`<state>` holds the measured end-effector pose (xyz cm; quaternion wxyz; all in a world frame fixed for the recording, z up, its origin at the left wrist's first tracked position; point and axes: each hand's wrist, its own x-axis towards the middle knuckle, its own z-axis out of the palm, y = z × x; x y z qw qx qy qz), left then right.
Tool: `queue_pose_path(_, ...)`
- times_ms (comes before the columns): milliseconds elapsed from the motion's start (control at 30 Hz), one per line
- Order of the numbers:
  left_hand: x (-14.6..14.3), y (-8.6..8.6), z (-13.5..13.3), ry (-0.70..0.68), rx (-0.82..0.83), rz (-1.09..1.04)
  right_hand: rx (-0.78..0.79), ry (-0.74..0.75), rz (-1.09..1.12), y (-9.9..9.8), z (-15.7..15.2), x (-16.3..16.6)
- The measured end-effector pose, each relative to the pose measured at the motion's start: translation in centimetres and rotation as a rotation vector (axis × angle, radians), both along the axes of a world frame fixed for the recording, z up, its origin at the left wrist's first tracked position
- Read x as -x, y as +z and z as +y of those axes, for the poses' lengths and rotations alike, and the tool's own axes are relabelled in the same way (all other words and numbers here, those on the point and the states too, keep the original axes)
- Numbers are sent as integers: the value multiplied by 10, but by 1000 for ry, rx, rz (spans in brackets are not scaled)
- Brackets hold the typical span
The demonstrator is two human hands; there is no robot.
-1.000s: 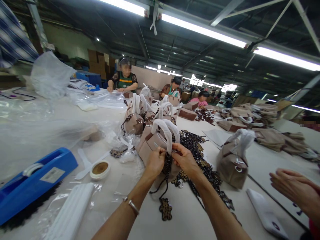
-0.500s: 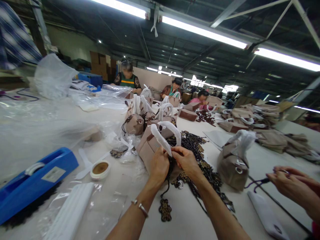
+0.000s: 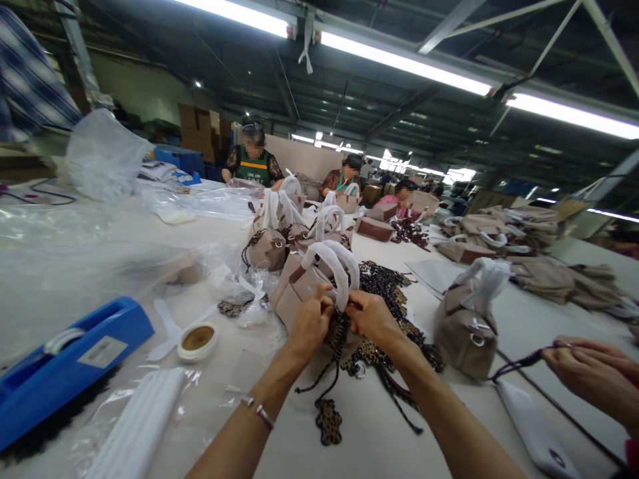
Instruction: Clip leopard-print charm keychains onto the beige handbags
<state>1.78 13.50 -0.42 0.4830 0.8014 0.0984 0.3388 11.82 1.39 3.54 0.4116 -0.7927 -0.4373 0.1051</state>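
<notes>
A beige handbag (image 3: pixel 294 286) with white-wrapped handles (image 3: pixel 335 263) lies on the white table in front of me. My left hand (image 3: pixel 310 324) and my right hand (image 3: pixel 370 318) are both pinched at the base of its handle, where a dark braided cord (image 3: pixel 333 362) hangs down. A leopard-print flower charm (image 3: pixel 329 420) dangles at the cord's end, resting on the table. A heap of similar cords and charms (image 3: pixel 387 286) lies just beyond my right hand.
A blue tape dispenser (image 3: pixel 64 362) and a small round tin (image 3: pixel 198 340) sit at my left, with clear plastic bags (image 3: pixel 64 253) behind. More beige bags (image 3: pixel 462 326) stand around. A co-worker's hands (image 3: pixel 594 379) hold a dark cord at right. Other people sit at the far end.
The bag's handles, pulled apart half a second ago, stand together again. My hands shifted slightly at the handle base. The co-worker's hands at right picked up a dark cord.
</notes>
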Motion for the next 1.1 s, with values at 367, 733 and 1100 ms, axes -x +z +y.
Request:
queue_pose_path(367,2,-1,12,-14,-159,52,-123,11,-68,-6,1,8)
queue_pose_path(733,4,0,8,-3,-87,56,-236,-107,-211,-16,1,13)
queue_pose_path(1100,7,-2,17,-92,-124,48,-129,-135,67,-11,1,14)
